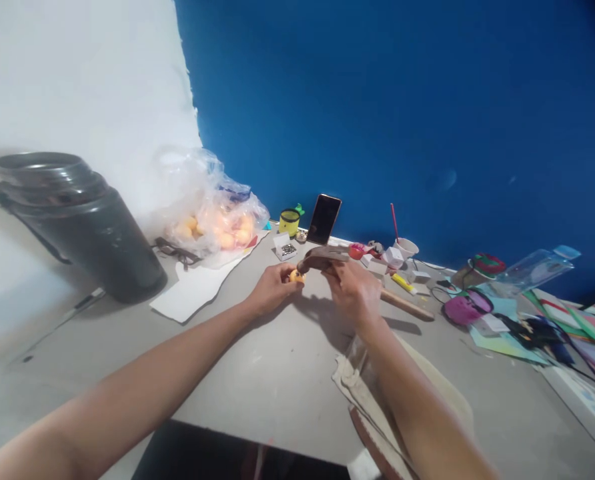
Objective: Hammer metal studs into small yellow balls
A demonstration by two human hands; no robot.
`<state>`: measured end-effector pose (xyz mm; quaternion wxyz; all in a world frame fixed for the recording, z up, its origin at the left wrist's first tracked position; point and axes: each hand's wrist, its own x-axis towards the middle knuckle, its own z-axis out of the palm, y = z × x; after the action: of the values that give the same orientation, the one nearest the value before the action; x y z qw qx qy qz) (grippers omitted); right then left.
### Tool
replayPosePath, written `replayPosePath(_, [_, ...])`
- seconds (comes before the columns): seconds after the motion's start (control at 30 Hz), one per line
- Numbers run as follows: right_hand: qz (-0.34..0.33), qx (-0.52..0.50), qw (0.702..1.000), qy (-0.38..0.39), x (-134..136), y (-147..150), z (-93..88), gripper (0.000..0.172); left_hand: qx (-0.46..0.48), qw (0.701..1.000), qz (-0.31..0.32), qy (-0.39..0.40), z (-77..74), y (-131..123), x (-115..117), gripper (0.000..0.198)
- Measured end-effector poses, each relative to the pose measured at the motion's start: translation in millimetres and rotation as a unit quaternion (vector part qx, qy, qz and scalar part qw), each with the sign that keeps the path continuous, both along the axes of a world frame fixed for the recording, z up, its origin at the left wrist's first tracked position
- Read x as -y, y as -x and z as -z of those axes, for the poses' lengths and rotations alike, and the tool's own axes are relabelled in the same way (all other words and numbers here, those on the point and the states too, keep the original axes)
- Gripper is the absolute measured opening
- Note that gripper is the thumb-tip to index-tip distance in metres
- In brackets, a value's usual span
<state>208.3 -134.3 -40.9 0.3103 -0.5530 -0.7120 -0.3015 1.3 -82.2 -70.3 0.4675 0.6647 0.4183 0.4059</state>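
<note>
A small orange ball, which looks like a ping-pong ball, is pinched between the fingers of my left hand at the middle of the table. My right hand is closed round a hammer, gripping it close to the head. The wooden handle sticks out to the right past my hand. The hammer's face sits right at the ball's top; whether it touches cannot be made out. Just behind the ball lies a small open white box of tiny dark metal pieces, too small to name.
A clear bag of orange balls and a large dark flask stand left. Behind are a yellow cup and an upright phone. At right are a white cup, a plastic bottle and a power strip.
</note>
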Motion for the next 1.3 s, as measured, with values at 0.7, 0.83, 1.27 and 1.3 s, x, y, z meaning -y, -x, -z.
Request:
replayPosePath(0.7, [0.045,-0.058,0.993,0.091,-3.9,-12.1,-1.7,0.021,0.054,0.995,0.018,0.083,-3.5,-4.0,4.2,0.038])
replayPosePath(0.83, [0.091,-0.071,0.979,0.168,-5.8,-17.7,-3.6,0.014,0.014,0.999,-0.005,0.034,-3.4,-3.3,2.0,0.034])
replayPosePath(1.27, [0.124,-0.054,0.925,0.355,-15.6,-4.1,22.6,0.019,-0.008,0.992,-0.122,0.034,-0.4,9.8,-20.1,0.021])
replayPosePath(1.3, [0.127,-0.050,0.929,0.344,-15.7,-3.0,24.0,0.019,-0.022,0.992,-0.120,0.023,-0.3,10.5,-19.7,0.018])
